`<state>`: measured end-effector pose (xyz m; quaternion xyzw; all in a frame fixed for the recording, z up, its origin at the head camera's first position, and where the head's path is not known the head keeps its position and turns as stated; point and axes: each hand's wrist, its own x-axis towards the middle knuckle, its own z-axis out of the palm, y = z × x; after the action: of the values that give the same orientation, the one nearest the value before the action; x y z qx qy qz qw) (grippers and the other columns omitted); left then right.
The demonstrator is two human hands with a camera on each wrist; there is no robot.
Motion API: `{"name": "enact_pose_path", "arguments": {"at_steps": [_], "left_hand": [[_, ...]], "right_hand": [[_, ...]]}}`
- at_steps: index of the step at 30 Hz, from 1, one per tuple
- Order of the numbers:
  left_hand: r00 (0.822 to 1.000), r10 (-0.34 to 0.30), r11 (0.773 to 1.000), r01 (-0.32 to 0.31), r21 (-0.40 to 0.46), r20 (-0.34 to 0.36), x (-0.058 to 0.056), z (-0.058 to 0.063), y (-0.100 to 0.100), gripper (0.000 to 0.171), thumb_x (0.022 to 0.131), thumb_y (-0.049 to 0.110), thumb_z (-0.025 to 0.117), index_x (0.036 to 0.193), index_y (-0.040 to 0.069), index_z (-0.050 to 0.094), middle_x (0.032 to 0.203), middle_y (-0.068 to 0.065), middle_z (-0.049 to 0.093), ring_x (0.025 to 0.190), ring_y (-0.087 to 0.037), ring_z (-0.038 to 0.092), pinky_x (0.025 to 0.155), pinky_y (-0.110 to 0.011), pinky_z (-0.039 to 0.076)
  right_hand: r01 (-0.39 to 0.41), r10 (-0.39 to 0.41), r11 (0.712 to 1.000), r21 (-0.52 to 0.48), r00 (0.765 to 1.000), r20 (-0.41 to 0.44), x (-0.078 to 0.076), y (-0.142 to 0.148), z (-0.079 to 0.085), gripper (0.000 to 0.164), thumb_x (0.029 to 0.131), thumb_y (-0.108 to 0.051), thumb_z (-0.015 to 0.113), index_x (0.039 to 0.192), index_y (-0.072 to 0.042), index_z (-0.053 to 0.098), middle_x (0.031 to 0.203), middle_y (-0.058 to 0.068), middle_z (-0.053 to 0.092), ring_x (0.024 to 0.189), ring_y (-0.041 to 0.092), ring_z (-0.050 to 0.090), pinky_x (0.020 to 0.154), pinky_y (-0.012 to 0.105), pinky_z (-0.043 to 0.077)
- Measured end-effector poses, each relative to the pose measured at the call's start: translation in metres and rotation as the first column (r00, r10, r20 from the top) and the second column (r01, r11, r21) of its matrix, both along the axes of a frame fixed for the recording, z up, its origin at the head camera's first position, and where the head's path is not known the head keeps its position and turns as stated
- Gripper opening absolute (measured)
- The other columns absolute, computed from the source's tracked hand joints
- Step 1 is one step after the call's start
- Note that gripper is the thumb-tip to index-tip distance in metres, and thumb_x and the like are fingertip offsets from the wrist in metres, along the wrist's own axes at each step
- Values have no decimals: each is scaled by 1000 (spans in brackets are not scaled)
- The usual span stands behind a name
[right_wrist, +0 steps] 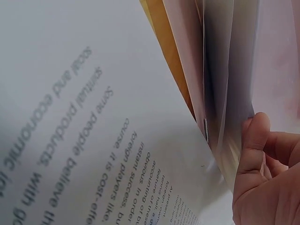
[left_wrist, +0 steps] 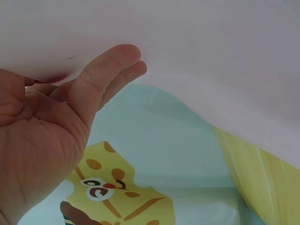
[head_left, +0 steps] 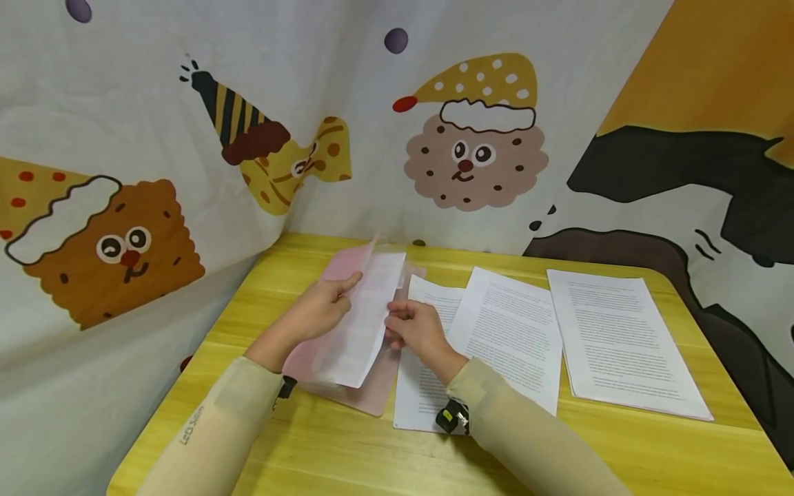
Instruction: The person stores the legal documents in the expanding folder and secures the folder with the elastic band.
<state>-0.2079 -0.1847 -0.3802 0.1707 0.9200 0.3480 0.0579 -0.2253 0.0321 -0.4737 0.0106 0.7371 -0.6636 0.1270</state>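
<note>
A pink folder [head_left: 366, 401] lies partly open at the table's left, its clear sleeves and front cover raised. My left hand [head_left: 318, 310] holds the raised cover at the left; in the left wrist view its fingers [left_wrist: 101, 75] extend against the pale pink sheet [left_wrist: 201, 51]. At the right edge of a white paper [head_left: 371, 317] in the folder, my right hand [head_left: 422, 332] pinches with thumb and fingertips. The right wrist view shows that hand [right_wrist: 267, 173] at the paper's edge, beside the folder's layered sleeves [right_wrist: 218, 93].
To the folder's right lie overlapping printed sheets, one partly under my right forearm [head_left: 428, 393] and another [head_left: 509, 337] over it. Farther right rests a printed stack [head_left: 626, 337]. A cartoon-patterned cloth [head_left: 360, 220] hangs behind the yellow wooden table [head_left: 298, 448].
</note>
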Motion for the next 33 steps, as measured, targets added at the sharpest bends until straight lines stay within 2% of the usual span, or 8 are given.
{"name": "enact_pose_path", "arguments": {"at_steps": [2, 5, 12, 15, 17, 19, 24, 33], "left_hand": [[1000, 0, 1000, 0, 1, -1, 0, 0, 0, 56, 105, 6, 46, 160, 1, 44, 105, -28, 68, 53, -12, 23, 53, -25, 31], [1000, -1, 1000, 1, 7, 2, 0, 1, 1, 56, 104, 5, 46, 160, 1, 44, 129, -32, 67, 53, -12, 23, 53, -25, 31], [1000, 2, 1000, -2, 10, 15, 0, 1, 1, 56, 105, 5, 46, 161, 2, 42, 92, -19, 63, 52, -12, 24, 51, -24, 31], [1000, -1, 1000, 1, 11, 9, 0, 2, 1, 56, 105, 6, 46, 161, 2, 43, 125, -28, 70, 52, -12, 23, 52, -25, 31], [1000, -2, 1000, 2, 11, 3, 0, 2, 1, 56, 104, 6, 46, 160, 1, 43, 155, -25, 57, 52, -12, 23, 52, -25, 31], [1000, -1, 1000, 1, 11, -2, 0, 2, 1, 56, 104, 6, 45, 160, 0, 44, 166, -19, 43, 52, -12, 23, 52, -25, 31], [1000, 6, 1000, -6, 16, 3, 0, 1, 2, 56, 105, 7, 45, 160, 1, 44, 158, -26, 54, 53, -12, 25, 51, -25, 31], [1000, -10, 1000, 10, 28, 2, 2, 1, 1, 56, 105, 6, 45, 160, -2, 43, 167, -18, 42, 52, -12, 24, 50, -24, 30]], "right_hand": [[2, -2, 1000, -1, 1000, -1, 0, 0, 0, 32, 95, -1, 73, 126, -1, 75, 106, 14, 76, 71, 12, 73, 57, 28, 61], [3, -3, 1000, -1, 1000, -4, 0, 0, 0, 32, 95, -1, 73, 127, -1, 75, 105, 13, 76, 70, 12, 72, 56, 28, 61], [2, -2, 1000, -8, 1000, 4, -1, 1, -2, 32, 95, -1, 73, 126, -1, 75, 104, 13, 76, 69, 11, 72, 56, 27, 60], [4, -4, 1000, -7, 1000, 9, -1, 1, -2, 32, 94, -1, 74, 126, -2, 75, 104, 12, 76, 69, 11, 72, 56, 27, 60], [5, -5, 1000, -6, 1000, 12, -1, 1, -2, 32, 94, -1, 74, 126, -2, 76, 104, 11, 76, 69, 11, 72, 55, 27, 60], [5, -5, 1000, -4, 1000, 12, 0, 2, -1, 32, 94, -1, 74, 126, -3, 76, 103, 11, 76, 69, 11, 72, 55, 27, 60], [-1, 1, 1000, 16, 1000, -1, 2, 5, 0, 33, 94, -2, 74, 127, -3, 76, 104, 11, 78, 70, 12, 73, 54, 28, 59], [-8, 9, 999, 40, 1000, -19, 8, 25, 5, 33, 97, -8, 74, 130, -6, 75, 112, 15, 77, 81, 17, 77, 60, 29, 61]]}}
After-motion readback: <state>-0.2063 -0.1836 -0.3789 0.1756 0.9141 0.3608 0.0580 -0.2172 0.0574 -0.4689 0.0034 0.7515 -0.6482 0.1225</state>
